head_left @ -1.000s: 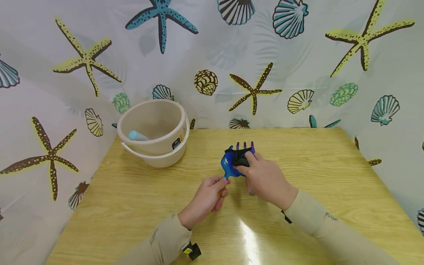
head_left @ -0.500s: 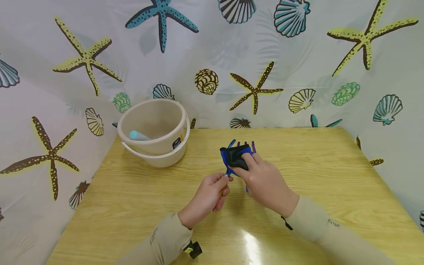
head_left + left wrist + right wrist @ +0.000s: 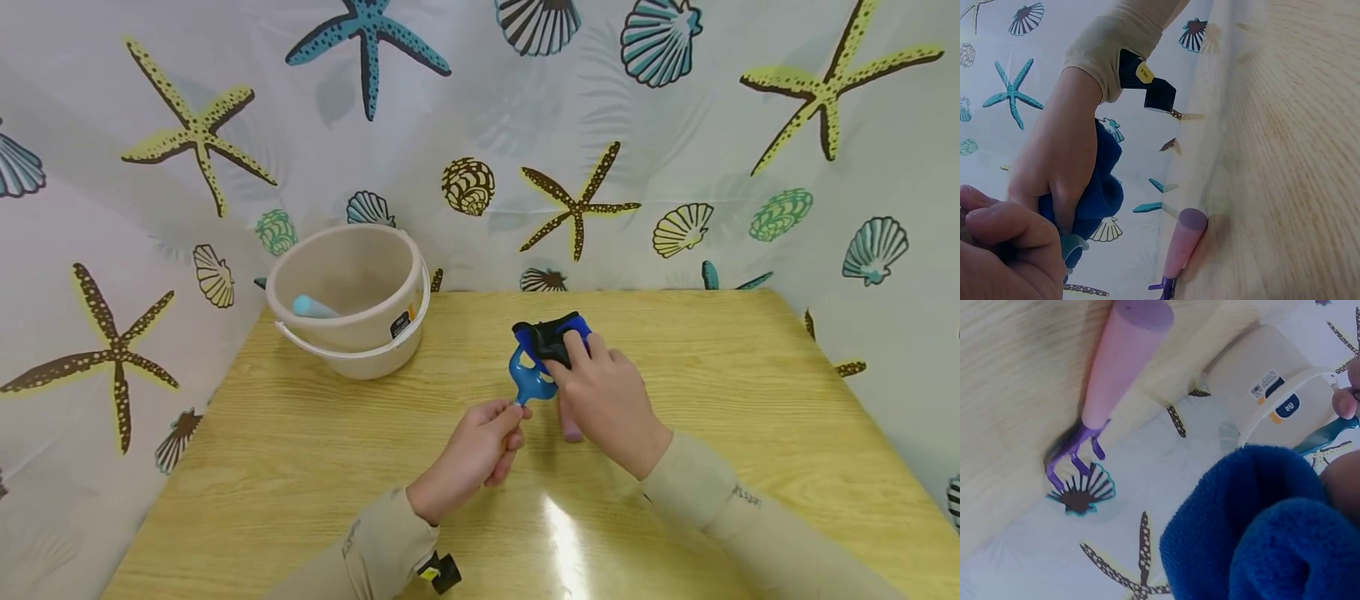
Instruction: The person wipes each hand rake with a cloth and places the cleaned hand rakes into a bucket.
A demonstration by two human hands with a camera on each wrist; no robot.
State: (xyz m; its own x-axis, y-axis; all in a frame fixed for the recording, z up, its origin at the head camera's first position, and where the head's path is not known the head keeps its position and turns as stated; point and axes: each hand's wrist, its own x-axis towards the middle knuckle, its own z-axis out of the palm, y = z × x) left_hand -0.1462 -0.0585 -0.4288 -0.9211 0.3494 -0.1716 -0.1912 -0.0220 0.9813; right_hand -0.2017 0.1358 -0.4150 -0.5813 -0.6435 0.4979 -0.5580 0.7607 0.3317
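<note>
My left hand (image 3: 480, 442) pinches the neck of a blue garden fork (image 3: 531, 385), its gapped head pointing away above the table. A folded cloth (image 3: 525, 333), blue on one face and black on the other, is in my right hand (image 3: 607, 400), which presses it against the fork's head. The cloth hides the fork's prongs. In the right wrist view the blue cloth (image 3: 1210, 519) fills the lower right. Beneath my right hand lies a hand rake with a pink handle (image 3: 572, 423); its purple tines (image 3: 1075, 459) show in the right wrist view.
A cream bucket (image 3: 360, 365) with a white handle stands at the table's back left, holding a light-blue cylindrical object (image 3: 311, 307). The wooden table (image 3: 300, 475) ends at a curtain (image 3: 480, 108) printed with shells and starfish.
The cloth in my right hand has shifted over the fork's head, left, then up and right. The fork's prongs are now covered, and its gapped base and the rake's pink handle show more.
</note>
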